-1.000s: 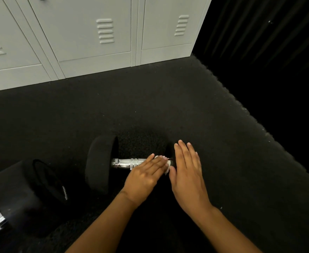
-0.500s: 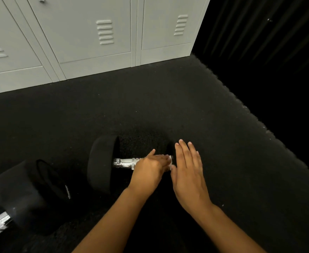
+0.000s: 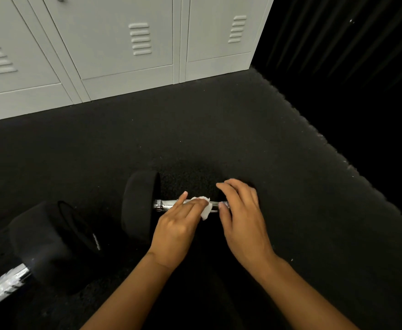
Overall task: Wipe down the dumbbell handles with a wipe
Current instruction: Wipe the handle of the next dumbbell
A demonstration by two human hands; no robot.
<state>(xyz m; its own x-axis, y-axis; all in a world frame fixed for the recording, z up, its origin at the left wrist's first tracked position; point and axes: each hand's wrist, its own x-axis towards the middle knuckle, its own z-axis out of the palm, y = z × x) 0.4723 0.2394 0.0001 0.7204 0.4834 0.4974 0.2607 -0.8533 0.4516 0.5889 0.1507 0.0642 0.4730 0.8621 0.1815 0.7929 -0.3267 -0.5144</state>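
A black dumbbell [image 3: 139,206] lies on the dark floor with its chrome handle [image 3: 165,205] running left to right. My left hand [image 3: 178,225] presses a small white wipe [image 3: 206,208] onto the middle of that handle. My right hand [image 3: 241,217] curls over the dumbbell's right end and hides that head; its thumb touches the handle. A second black dumbbell [image 3: 50,244] lies at the lower left, with its chrome handle [image 3: 2,289] running off the frame edge.
Grey metal lockers [image 3: 128,46] stand along the back. The black rubber floor [image 3: 195,129] ends at a ragged edge [image 3: 319,136] on the right, beyond which it is dark.
My left hand has slid left along the handle, so the white wipe now shows. My right hand went from lying flat to curling over the right end.
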